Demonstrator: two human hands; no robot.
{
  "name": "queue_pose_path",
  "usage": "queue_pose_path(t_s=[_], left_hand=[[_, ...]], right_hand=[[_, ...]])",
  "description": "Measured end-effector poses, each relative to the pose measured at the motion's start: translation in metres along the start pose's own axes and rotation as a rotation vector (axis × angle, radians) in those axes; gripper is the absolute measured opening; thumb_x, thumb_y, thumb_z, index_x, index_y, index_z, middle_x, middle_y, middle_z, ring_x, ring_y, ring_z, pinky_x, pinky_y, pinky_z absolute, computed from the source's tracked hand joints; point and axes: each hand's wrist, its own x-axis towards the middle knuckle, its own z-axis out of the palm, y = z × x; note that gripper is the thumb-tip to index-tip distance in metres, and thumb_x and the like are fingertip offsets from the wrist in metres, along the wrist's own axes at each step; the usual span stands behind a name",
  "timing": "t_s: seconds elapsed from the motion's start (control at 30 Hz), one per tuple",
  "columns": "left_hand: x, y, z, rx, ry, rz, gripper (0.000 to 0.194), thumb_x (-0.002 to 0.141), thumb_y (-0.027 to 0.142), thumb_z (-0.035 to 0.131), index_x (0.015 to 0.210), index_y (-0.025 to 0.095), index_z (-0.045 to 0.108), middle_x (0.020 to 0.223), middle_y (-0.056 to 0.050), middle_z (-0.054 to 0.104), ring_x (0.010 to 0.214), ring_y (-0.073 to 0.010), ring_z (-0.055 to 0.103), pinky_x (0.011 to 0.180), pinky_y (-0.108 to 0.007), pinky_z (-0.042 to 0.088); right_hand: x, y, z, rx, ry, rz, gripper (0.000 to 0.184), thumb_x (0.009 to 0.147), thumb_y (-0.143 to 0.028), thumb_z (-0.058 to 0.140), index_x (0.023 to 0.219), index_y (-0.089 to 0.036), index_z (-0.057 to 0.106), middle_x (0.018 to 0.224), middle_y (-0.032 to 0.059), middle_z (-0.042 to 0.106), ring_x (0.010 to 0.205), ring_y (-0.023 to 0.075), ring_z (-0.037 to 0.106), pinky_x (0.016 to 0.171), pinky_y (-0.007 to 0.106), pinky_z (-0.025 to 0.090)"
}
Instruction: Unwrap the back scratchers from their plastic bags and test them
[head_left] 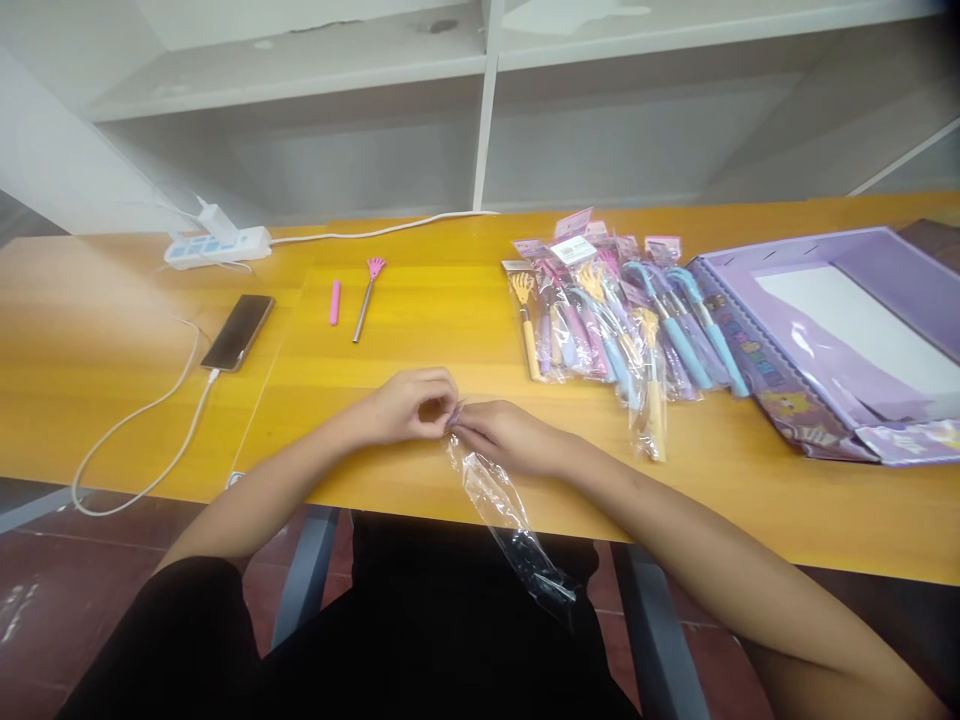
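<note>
My left hand (411,403) and my right hand (504,434) meet at the near edge of the yellow table (420,320). Both pinch the top end of a clear plastic sleeve (501,510), which hangs down past the table edge toward my lap. What the sleeve holds is dark and hard to make out. A pile of packaged back scratchers (607,320) in several colours lies to the right of my hands. An unwrapped scratcher with a pink claw head (367,296) and a pink handle piece (334,301) lie farther back on the left.
An open purple display box (840,340) sits at the right. A phone (238,331) on a white cable lies at the left, with a white power strip (217,244) behind it. White shelving (480,120) stands behind the table.
</note>
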Motion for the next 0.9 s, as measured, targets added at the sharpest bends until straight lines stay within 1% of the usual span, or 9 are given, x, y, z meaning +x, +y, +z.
queue_pose_path(t_s=[0.13, 0.2, 0.33, 0.4, 0.5, 0.6, 0.73, 0.8, 0.9], left_hand=[[0.001, 0.0, 0.003, 0.017, -0.003, 0.013, 0.014, 0.08, 0.006, 0.064, 0.086, 0.019, 0.062, 0.098, -0.005, 0.067, 0.087, -0.0164, 0.065, 0.08, -0.032, 0.054], [0.0, -0.003, 0.004, 0.011, -0.005, 0.022, 0.016, 0.079, 0.006, 0.064, 0.085, 0.02, 0.061, 0.098, -0.005, 0.067, 0.087, -0.0162, 0.065, 0.079, -0.031, 0.054], [0.0, -0.007, 0.005, -0.025, 0.007, 0.017, 0.017, 0.079, 0.006, 0.065, 0.084, 0.021, 0.06, 0.096, -0.004, 0.065, 0.083, -0.0153, 0.064, 0.076, -0.031, 0.053], [0.0, -0.009, 0.005, -0.018, 0.022, 0.002, 0.015, 0.08, 0.007, 0.065, 0.084, 0.021, 0.059, 0.094, -0.003, 0.064, 0.082, -0.0148, 0.063, 0.075, -0.03, 0.053], [-0.001, -0.01, 0.004, 0.049, 0.065, -0.032, 0.013, 0.08, 0.01, 0.066, 0.084, 0.021, 0.059, 0.093, -0.003, 0.064, 0.08, -0.0144, 0.061, 0.074, -0.03, 0.051], [-0.001, -0.011, 0.004, 0.115, 0.129, -0.081, 0.013, 0.08, 0.013, 0.068, 0.083, 0.02, 0.057, 0.089, -0.002, 0.062, 0.076, -0.0137, 0.058, 0.07, -0.029, 0.047], [-0.002, -0.012, -0.001, 0.183, 0.228, -0.184, 0.014, 0.077, 0.013, 0.066, 0.078, 0.02, 0.053, 0.079, 0.001, 0.059, 0.071, -0.0127, 0.056, 0.067, -0.027, 0.044], [-0.004, -0.013, -0.005, 0.189, 0.269, -0.222, 0.014, 0.075, 0.013, 0.064, 0.077, 0.02, 0.053, 0.075, 0.003, 0.059, 0.069, -0.0121, 0.056, 0.067, -0.026, 0.044], [-0.006, -0.015, -0.012, 0.169, 0.301, -0.229, 0.013, 0.074, 0.012, 0.062, 0.078, 0.021, 0.053, 0.073, 0.004, 0.058, 0.068, -0.0115, 0.056, 0.067, -0.025, 0.045]], right_hand=[[0.0, -0.003, -0.001, -0.025, -0.015, 0.0, 0.025, 0.111, -0.022, 0.047, 0.099, -0.021, 0.068, 0.099, 0.0061, 0.074, 0.085, 0.0193, 0.067, 0.077, 0.033, 0.051], [0.0, -0.004, -0.002, -0.033, -0.025, 0.0, 0.024, 0.111, -0.022, 0.046, 0.099, -0.021, 0.067, 0.097, 0.0057, 0.073, 0.082, 0.0188, 0.066, 0.075, 0.033, 0.05], [-0.001, -0.007, -0.005, -0.025, -0.043, 0.005, 0.024, 0.111, -0.022, 0.046, 0.098, -0.021, 0.066, 0.096, 0.0054, 0.072, 0.081, 0.0188, 0.065, 0.075, 0.033, 0.049], [-0.001, -0.007, -0.006, -0.014, -0.046, 0.003, 0.024, 0.111, -0.021, 0.046, 0.097, -0.021, 0.065, 0.097, 0.0059, 0.072, 0.083, 0.0194, 0.065, 0.076, 0.034, 0.049], [-0.001, -0.007, -0.009, 0.006, -0.056, 0.008, 0.025, 0.111, -0.021, 0.045, 0.097, -0.02, 0.066, 0.095, 0.0054, 0.072, 0.082, 0.0191, 0.065, 0.077, 0.034, 0.048], [0.0, -0.007, -0.012, 0.038, -0.048, 0.024, 0.026, 0.112, -0.023, 0.044, 0.104, -0.021, 0.069, 0.098, 0.0053, 0.074, 0.084, 0.0193, 0.067, 0.08, 0.034, 0.049], [-0.001, -0.006, -0.017, 0.117, -0.019, 0.044, 0.029, 0.113, -0.026, 0.043, 0.122, -0.023, 0.071, 0.113, 0.0063, 0.078, 0.096, 0.0209, 0.072, 0.088, 0.034, 0.051], [-0.002, -0.005, -0.018, 0.124, -0.022, 0.065, 0.029, 0.113, -0.026, 0.043, 0.118, -0.022, 0.072, 0.11, 0.0065, 0.078, 0.094, 0.0206, 0.071, 0.086, 0.033, 0.05], [-0.002, -0.004, -0.019, 0.111, -0.03, 0.099, 0.03, 0.112, -0.029, 0.044, 0.104, -0.019, 0.071, 0.094, 0.0056, 0.075, 0.08, 0.0187, 0.065, 0.077, 0.032, 0.048]])
